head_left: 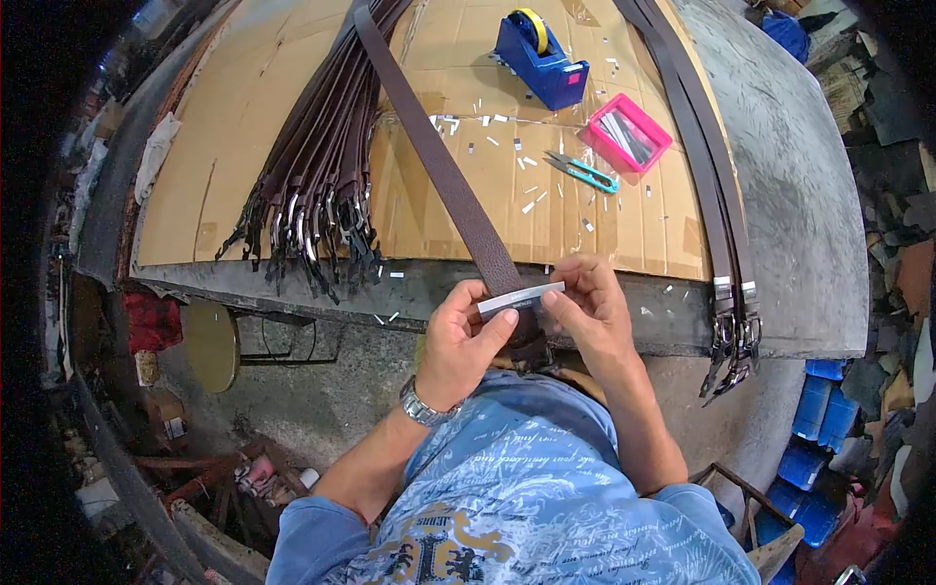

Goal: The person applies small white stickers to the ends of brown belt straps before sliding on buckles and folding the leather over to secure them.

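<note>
A dark brown leather belt point(451, 175) runs from the far side of the table down to my hands at the front edge. Across it lies a pale, printed label strip point(522, 298). My left hand point(463, 336) pinches the strip's left end, thumb on top. At its right end, my right hand point(591, 307) grips the strip between thumb and fingers. Below the strip, the belt's lower end is mostly hidden behind my hands.
A bundle of buckled belts point(317, 185) lies left, finished-looking labelled belts point(717, 175) right. On the cardboard point(429, 219) are a blue tape dispenser point(546, 68), a pink tray point(624, 109) of strips, turquoise thread snips point(588, 175) and scattered paper scraps.
</note>
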Tool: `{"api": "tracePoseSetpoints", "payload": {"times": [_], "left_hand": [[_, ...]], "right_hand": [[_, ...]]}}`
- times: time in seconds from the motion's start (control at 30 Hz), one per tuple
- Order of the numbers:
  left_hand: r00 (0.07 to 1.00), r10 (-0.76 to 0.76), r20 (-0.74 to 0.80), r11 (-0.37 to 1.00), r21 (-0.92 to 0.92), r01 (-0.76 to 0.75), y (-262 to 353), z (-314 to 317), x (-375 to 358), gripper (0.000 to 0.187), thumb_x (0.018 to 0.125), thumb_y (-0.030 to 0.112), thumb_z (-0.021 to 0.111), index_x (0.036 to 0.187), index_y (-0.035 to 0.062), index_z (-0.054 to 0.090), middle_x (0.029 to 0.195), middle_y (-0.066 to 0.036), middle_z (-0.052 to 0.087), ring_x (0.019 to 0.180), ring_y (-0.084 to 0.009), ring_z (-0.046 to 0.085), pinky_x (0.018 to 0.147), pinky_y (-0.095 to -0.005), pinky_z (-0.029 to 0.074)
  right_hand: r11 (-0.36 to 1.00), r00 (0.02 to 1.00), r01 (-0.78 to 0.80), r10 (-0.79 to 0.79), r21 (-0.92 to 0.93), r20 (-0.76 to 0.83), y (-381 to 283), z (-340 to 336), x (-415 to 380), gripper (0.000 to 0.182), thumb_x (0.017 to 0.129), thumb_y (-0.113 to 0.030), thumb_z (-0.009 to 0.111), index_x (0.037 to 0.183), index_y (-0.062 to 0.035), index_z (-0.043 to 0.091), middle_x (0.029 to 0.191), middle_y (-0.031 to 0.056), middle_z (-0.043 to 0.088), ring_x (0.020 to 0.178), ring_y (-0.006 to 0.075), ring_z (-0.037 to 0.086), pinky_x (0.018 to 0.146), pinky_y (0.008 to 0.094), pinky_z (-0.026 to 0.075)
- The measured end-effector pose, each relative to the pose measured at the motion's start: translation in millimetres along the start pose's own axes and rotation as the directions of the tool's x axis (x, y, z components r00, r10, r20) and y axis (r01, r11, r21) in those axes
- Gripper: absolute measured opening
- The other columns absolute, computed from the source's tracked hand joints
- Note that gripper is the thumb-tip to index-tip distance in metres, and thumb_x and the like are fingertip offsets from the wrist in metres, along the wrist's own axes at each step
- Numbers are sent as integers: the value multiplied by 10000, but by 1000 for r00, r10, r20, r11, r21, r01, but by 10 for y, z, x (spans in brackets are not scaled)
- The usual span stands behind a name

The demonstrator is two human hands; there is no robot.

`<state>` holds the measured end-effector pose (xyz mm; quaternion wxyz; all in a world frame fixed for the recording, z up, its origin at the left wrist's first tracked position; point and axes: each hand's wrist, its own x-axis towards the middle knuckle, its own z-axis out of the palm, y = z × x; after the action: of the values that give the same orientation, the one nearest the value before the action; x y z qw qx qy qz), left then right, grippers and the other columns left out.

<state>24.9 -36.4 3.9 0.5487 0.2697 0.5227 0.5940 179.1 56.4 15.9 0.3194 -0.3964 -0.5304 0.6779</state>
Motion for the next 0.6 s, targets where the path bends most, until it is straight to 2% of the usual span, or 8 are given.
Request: {"api": "tracePoseSetpoints", "payload": {"times": [0.03,0.07,0.13,0.2,0.27,0.37,0.5,0.6], "left_hand": [[1000,11,6,999,42,-11,-2,-18,-1,239,915,69,638,1126,6,546,988,-22,645,854,-54,590,741,-215,491],[1000,21,13,996,84,-22,-6,-31,-3,229,911,47,624,1119,-8,546,964,-38,658,828,-49,599,716,-209,496],[1000,-8,20,996,94,7,-8,-40,-19,210,905,39,618,1097,-7,548,943,-36,656,803,-44,596,694,-204,493],[999,-35,28,994,102,32,-13,-58,-33,191,898,30,612,1075,-5,551,922,-34,655,778,-38,592,671,-200,490],[993,-92,79,989,120,82,-16,-95,-51,234,904,-7,581,1131,4,529,1024,-43,636,887,-76,610,774,-243,522],[988,-135,77,990,54,131,29,-75,-64,235,901,1,588,1127,8,524,1006,-42,641,858,-74,613,737,-238,530],[986,-143,83,986,95,135,81,-74,-82,232,901,9,591,1123,12,523,992,-39,644,840,-69,611,708,-231,532],[989,-136,62,987,89,130,98,-51,-95,181,900,30,595,1069,4,538,895,-21,647,763,-30,569,645,-203,475]], "right_hand": [[993,1000,9,-6,-117,24,-9,-3,-3,203,887,-47,662,1058,-6,559,917,2,568,812,66,516,706,217,437],[993,1000,4,-1,-115,24,10,-10,-4,203,887,-47,662,1058,-6,559,917,2,568,812,66,516,706,217,437],[988,997,-8,20,-153,75,66,-20,-7,200,904,-90,661,1083,-34,591,818,-11,596,688,33,536,571,194,433],[988,997,4,8,-155,77,69,-10,-12,156,909,-82,650,1049,-31,603,787,-21,594,666,30,532,566,192,427],[974,995,-26,46,-223,85,-7,0,-33,165,888,-61,645,1028,19,606,850,27,590,785,73,537,683,225,440],[981,994,-36,54,-190,92,-38,21,-50,157,889,-70,641,1016,18,611,854,46,608,764,83,551,653,239,449],[971,995,2,22,-240,96,-4,24,-52,142,888,-73,641,999,12,615,833,62,619,733,90,556,624,252,456],[960,995,-2,31,-279,97,17,12,-60,138,880,-78,651,989,0,618,802,76,625,705,98,564,611,257,459]]}}
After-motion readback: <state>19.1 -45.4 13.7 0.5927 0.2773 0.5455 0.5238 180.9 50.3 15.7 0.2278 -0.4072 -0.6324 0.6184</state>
